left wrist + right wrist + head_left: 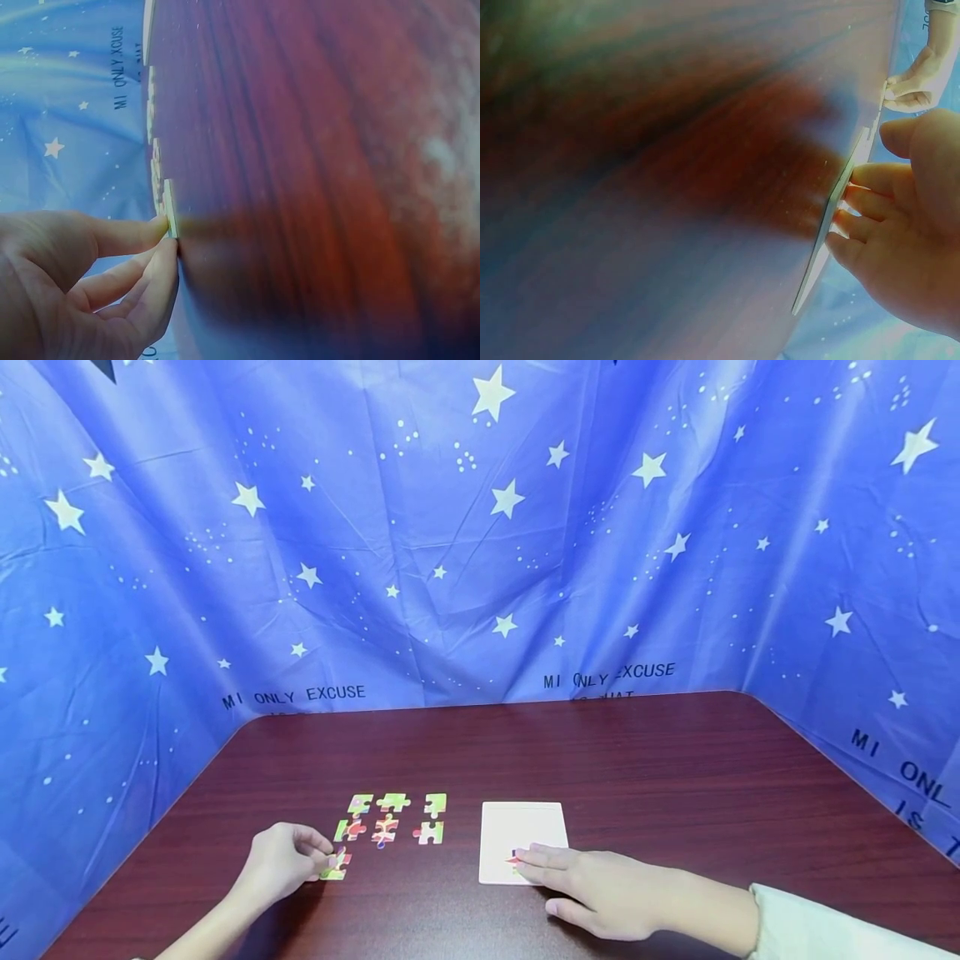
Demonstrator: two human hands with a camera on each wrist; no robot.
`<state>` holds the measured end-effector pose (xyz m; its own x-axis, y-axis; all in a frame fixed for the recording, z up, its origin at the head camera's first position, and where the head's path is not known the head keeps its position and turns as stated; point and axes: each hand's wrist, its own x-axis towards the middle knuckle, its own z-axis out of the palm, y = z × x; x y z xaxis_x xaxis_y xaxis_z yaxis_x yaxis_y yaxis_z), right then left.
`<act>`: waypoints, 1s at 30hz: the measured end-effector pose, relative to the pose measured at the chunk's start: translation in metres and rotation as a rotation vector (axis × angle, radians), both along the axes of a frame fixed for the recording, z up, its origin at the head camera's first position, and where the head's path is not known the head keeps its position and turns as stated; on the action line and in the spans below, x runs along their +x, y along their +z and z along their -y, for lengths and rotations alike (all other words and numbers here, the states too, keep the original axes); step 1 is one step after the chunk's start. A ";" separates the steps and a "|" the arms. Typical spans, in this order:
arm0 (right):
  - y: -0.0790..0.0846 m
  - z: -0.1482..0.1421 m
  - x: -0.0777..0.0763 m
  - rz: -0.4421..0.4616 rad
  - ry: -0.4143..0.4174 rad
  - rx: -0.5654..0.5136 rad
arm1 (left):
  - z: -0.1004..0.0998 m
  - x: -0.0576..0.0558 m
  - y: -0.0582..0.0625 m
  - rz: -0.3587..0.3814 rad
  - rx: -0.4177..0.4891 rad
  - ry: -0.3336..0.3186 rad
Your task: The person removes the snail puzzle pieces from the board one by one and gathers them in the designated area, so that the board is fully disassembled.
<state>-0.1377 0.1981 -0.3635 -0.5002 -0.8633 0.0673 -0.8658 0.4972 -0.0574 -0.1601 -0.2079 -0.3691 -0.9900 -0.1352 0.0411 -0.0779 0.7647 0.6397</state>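
Observation:
At the table's front left, my left hand [279, 862] pinches the edge of a green and red jigsaw puzzle piece [339, 865] between thumb and fingers. The left wrist view shows that piece [170, 206] edge-on, low over the tabletop. On the right, my right hand [611, 889] lies palm down with its fingers stretched over a square white board [521, 827]. Its fingertips rest on a small coloured puzzle piece [513, 859] on the board, mostly hidden beneath them. In the right wrist view the board [810, 274] appears edge-on under the fingertips.
Several loose puzzle pieces [393, 802] lie face up in rough rows between the left hand and the board. The dark red wooden table [600, 760] has rounded back corners. A blue star-printed curtain [420, 543] hangs around its back and sides.

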 end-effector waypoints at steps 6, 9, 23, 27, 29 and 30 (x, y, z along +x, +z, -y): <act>0.001 0.000 0.000 -0.016 0.004 -0.001 | 0.001 0.000 0.001 -0.006 -0.007 -0.014; 0.002 0.000 0.001 -0.017 0.005 0.002 | 0.002 0.000 0.003 -0.008 -0.011 -0.025; 0.004 0.001 -0.001 -0.012 0.006 -0.001 | -0.061 -0.014 0.017 -0.151 -0.017 -0.409; 0.004 0.002 0.000 -0.007 0.000 0.001 | -0.091 -0.014 0.014 -0.139 0.018 -0.564; 0.004 0.002 0.000 -0.004 -0.005 0.004 | -0.105 -0.015 0.013 -0.127 0.021 -0.611; 0.004 0.003 0.000 -0.002 -0.007 0.005 | -0.111 -0.015 0.012 -0.123 0.028 -0.639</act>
